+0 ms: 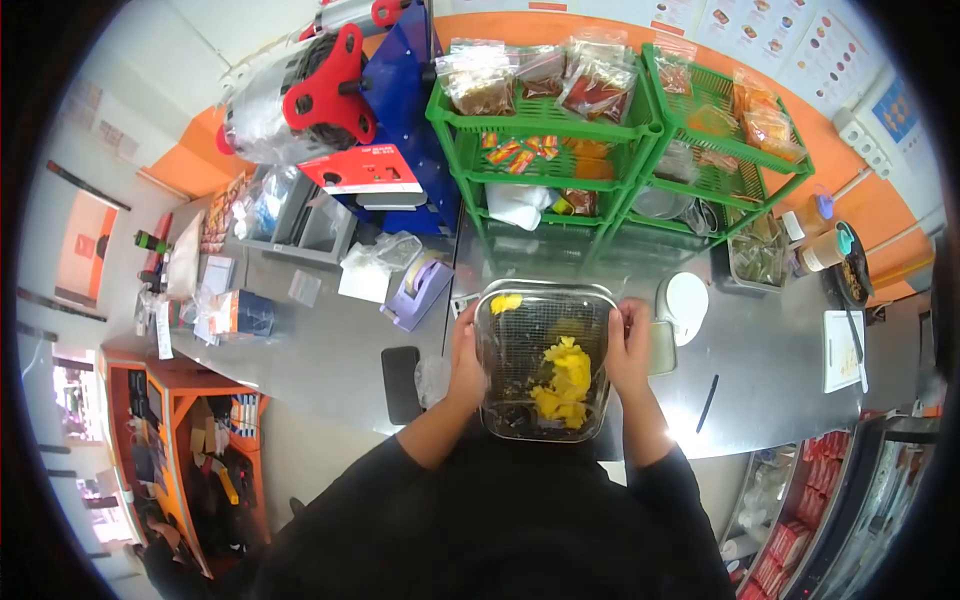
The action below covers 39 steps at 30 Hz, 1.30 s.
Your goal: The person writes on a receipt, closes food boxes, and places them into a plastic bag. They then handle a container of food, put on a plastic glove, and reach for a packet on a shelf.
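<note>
A rectangular metal mesh basket (pixel 515 345) is held in front of my body, near the counter's front edge. Inside it lies a clump of crumbled yellow food (pixel 568 380), perhaps egg, and a smaller yellow piece (pixel 506 302) sits by the far left corner. My left hand (pixel 467 362) grips the basket's left side, while my right hand (pixel 628 345) grips its right side. Both sets of fingers are partly hidden behind the rim. Just beyond my right hand stands a pale rectangular container (pixel 661 348).
Green racks (pixel 545 125) with bagged goods stand at the back. A purple tape dispenser (pixel 418 292), a black phone (pixel 401 385) and a crumpled plastic bag (pixel 432 380) are leftward. Rightward are a white round lid (pixel 684 306), a black pen (pixel 707 403) and a white cutting board (pixel 842 350).
</note>
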{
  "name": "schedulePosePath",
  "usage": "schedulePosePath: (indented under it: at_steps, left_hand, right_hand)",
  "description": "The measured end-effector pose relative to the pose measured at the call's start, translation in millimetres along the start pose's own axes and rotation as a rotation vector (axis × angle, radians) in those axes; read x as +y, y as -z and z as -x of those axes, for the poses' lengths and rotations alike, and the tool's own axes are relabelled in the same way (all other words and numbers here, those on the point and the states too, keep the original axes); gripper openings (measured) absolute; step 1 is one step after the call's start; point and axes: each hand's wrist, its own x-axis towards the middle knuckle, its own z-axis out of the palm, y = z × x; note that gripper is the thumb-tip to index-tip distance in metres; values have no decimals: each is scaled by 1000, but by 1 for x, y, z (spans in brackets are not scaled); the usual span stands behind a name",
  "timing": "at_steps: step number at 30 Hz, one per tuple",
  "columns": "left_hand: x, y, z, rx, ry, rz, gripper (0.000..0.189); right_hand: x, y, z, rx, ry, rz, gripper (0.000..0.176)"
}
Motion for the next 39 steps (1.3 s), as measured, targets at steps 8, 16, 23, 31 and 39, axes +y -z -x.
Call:
schedulePosePath:
  at_steps: [8,16,23,31,39]
  left_hand:
    - [0,-7,-4,-68,-82,18,49]
    - [-27,4,-52,-77,188,85,63]
    - [-32,58,-54,28,203,-311,57]
    - [81,96,42,158,-219,-673,42]
    - [58,107,81,262,-253,-976,41]
  right_hand:
    - [19,4,-5,-14,-27,-72,12]
    - [83,-13,-43,-29,-74,238,15]
    - [65,3,-12,-120,-33,248,19]
    - [-2,63,87,-545,-438,366,16]
    - [11,73,128,-864,-604,625,32]
